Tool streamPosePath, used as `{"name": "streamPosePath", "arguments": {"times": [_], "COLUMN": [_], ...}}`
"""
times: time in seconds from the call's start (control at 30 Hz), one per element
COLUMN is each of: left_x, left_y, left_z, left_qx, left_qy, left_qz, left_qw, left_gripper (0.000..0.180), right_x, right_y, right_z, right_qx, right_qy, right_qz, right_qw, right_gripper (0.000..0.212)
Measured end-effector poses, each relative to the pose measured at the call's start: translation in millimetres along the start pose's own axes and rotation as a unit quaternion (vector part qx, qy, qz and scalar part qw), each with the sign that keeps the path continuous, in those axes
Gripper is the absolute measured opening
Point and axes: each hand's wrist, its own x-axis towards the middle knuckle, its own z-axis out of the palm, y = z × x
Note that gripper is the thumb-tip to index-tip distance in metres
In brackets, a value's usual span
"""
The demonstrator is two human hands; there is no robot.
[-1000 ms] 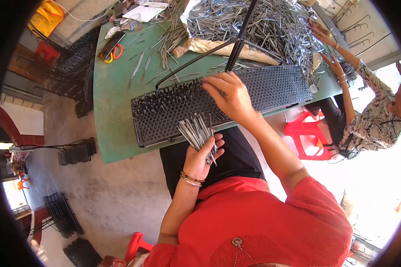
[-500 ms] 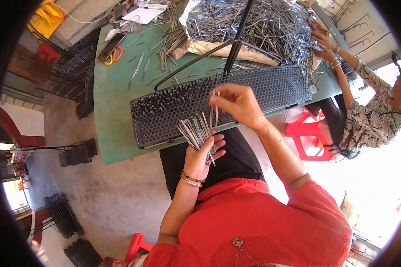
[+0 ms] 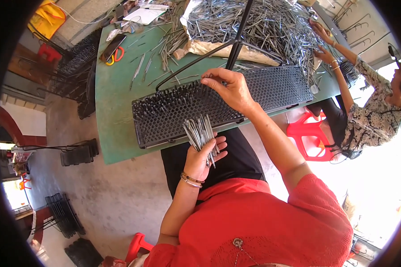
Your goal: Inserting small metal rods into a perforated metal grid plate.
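Observation:
In my left hand [image 3: 201, 158] is a fanned bundle of thin metal rods [image 3: 198, 130], their upper ends pointing toward the rack; thumb and palm clamp them, while the other fingers stretch out to the right. My right hand [image 3: 231, 91] is over the black perforated rack [image 3: 276, 86], thumb and fingertips pinched together. Whatever is between those fingertips is too small or hidden to make out. Many short rods [image 3: 171, 98] stand upright in the holes of the rack's left half, up to near my right fingertips.
Behind the rack, a heap of metal rods [image 3: 254, 26] lies on paper, with a black metal stand [image 3: 237, 42] before it. Loose rods, scissors [image 3: 116, 55] and a phone [image 3: 114, 46] lie on the green table [image 3: 113, 107]. Another person's hands [image 3: 325, 55] touch the heap's right side.
My right hand has moved up and left from just above the bundle to over the rack; the rod seen in its fingers no longer shows. My left hand has barely moved.

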Motion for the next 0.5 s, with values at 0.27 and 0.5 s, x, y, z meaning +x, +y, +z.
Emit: {"name": "streamPosePath", "arguments": {"times": [0.27, 0.5], "left_x": [-0.8, -3.0], "left_y": [1.3, 0.1], "left_z": [0.0, -3.0], "left_qx": [0.010, 0.026], "left_qy": [0.006, 0.007], "left_qz": [0.005, 0.009], "left_qw": [1.000, 1.000], "left_gripper": [0.027, 0.027], "right_x": [-1.2, -5.7], "right_y": [0.7, 3.3], "right_z": [1.4, -3.4], "right_qx": [0.015, 0.028], "right_qy": [-0.011, -0.018], "right_qz": [-0.012, 0.006], "right_qw": [1.000, 0.999], "right_gripper": [0.015, 0.016]}}
